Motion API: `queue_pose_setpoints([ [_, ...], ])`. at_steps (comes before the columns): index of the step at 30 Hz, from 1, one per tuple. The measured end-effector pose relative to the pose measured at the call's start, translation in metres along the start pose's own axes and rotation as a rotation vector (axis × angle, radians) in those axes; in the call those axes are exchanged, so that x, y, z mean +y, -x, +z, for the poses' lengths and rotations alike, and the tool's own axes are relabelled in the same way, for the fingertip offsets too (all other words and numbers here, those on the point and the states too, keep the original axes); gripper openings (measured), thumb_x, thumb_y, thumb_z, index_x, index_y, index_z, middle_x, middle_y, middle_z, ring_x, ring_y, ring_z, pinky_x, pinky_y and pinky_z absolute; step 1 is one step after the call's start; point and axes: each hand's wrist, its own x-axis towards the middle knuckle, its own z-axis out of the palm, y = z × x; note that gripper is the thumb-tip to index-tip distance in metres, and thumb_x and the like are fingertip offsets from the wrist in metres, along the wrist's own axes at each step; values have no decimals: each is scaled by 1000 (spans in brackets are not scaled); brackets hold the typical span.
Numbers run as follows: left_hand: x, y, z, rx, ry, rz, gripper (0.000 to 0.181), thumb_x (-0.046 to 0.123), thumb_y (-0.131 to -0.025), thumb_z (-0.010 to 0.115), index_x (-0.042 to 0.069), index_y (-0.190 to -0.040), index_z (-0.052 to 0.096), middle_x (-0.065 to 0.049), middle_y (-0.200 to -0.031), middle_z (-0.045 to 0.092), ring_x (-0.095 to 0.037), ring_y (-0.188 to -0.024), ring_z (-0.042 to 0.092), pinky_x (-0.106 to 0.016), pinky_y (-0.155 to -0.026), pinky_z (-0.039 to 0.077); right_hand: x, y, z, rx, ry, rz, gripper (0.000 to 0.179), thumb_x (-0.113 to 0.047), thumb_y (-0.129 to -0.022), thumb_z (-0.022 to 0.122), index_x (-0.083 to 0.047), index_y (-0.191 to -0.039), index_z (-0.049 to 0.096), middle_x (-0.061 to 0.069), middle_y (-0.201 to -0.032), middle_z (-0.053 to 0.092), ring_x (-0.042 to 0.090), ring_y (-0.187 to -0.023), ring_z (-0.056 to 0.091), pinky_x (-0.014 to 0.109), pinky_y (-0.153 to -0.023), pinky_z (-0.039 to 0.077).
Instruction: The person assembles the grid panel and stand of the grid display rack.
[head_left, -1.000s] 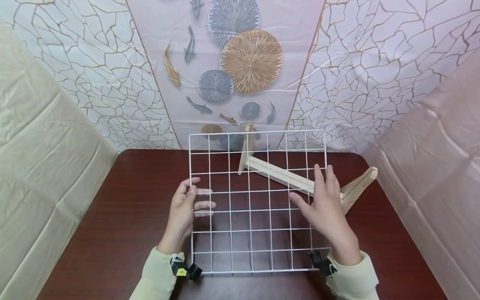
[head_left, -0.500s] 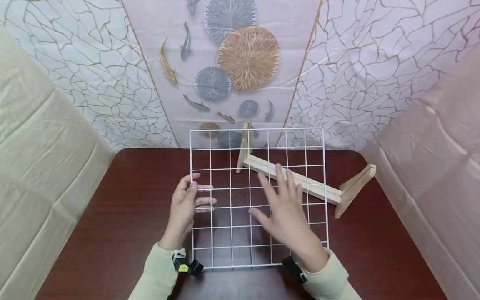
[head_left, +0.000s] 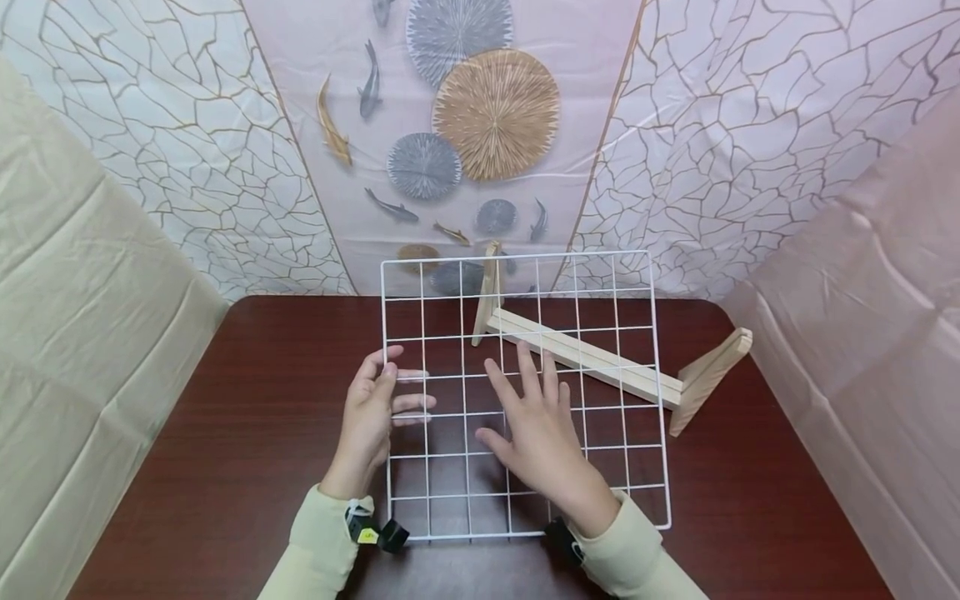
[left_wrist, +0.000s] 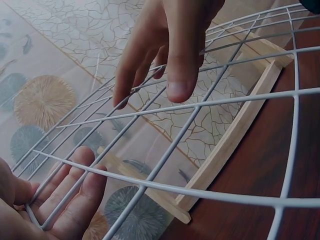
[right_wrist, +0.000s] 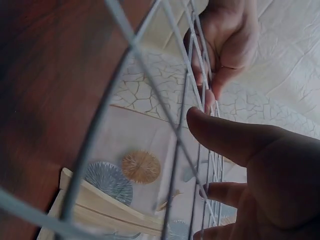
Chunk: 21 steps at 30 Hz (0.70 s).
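Observation:
A white wire grid panel point(head_left: 466, 414) stands raised and nearly upright over the table. My left hand point(head_left: 367, 417) grips its left edge, thumb on the near side and fingers reaching through behind the wires, as the left wrist view also shows. My right hand point(head_left: 542, 433), fingers spread and fairly straight, is in front of the panel's middle. In the right wrist view the right thumb point(right_wrist: 215, 132) lies close to the wires; whether it touches them I cannot tell.
Behind the panel, a pale wooden stand point(head_left: 600, 364) lies slantwise, its grooved bar joining two upright end pieces. The right end piece point(head_left: 708, 383) sits near the right side of the dark red-brown table point(head_left: 247, 417). Patterned cloth walls point(head_left: 660, 183) surround the table.
My right hand has moved left from the panel's right side to its middle, fingers still spread. The left hand keeps its hold. The panel's right side has swung slightly.

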Motion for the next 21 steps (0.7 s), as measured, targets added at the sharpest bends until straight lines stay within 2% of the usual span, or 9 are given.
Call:
queue_pose_setpoints([
  [5, 0, 0, 1, -4, 12, -9, 29, 26, -109, 34, 17, -134, 45, -31, -119, 60, -29, -68, 73, -64, -69, 53, 3, -4, 3, 3, 1, -1, 95, -38, -77, 84, -25, -155, 32, 20, -163, 7, 50, -146, 0, 73, -104, 27],
  [10, 1, 1, 1, -7, 18, -9, 30, 27, -108, 35, 16, -134, 45, -29, -116, 62, -28, -67, 73, -57, -66, 57, 5, -9, 4, 3, 3, -7, 96, -33, -76, 86, -26, -155, 32, 24, -161, 11, 53, -145, 2, 69, -106, 29],
  [12, 1, 1, 2, -10, 17, -4, 30, 27, -108, 35, 16, -134, 45, -30, -116, 62, -28, -67, 73, -59, -67, 56, 5, -10, 4, 0, 9, -3, 97, -32, -75, 86, -26, -155, 31, 24, -161, 12, 55, -144, 2, 64, -102, 38],
  [14, 1, 2, 2, -12, 14, 1, 30, 27, -108, 35, 16, -134, 45, -28, -115, 63, -28, -67, 73, -63, -69, 54, 5, -11, 5, -5, -2, 7, 96, -31, -76, 86, -26, -155, 32, 24, -161, 12, 55, -144, 2, 54, -88, 53],
  [16, 1, 2, 2, -11, 4, 2, 30, 27, -108, 35, 16, -134, 46, -23, -111, 65, -28, -67, 73, -63, -70, 53, 4, -13, 5, -9, -16, 21, 93, -27, -76, 86, -26, -154, 35, 23, -161, 12, 56, -143, 2, 39, -65, 58],
  [18, 1, 3, 2, -11, -7, -1, 30, 27, -108, 36, 18, -135, 47, -19, -109, 67, -27, -67, 73, -62, -69, 54, 3, -14, 6, -12, -33, 34, 90, -22, -76, 85, -26, -152, 38, 22, -161, 13, 56, -143, 2, 25, -48, 49],
  [21, -1, 3, 2, -12, -10, -3, 30, 26, -108, 35, 18, -134, 47, -16, -107, 68, -27, -67, 73, -58, -67, 56, 2, -14, 6, -10, -44, 46, 86, -15, -76, 84, -26, -150, 42, 20, -161, 16, 56, -143, 5, 19, -43, 40],
])
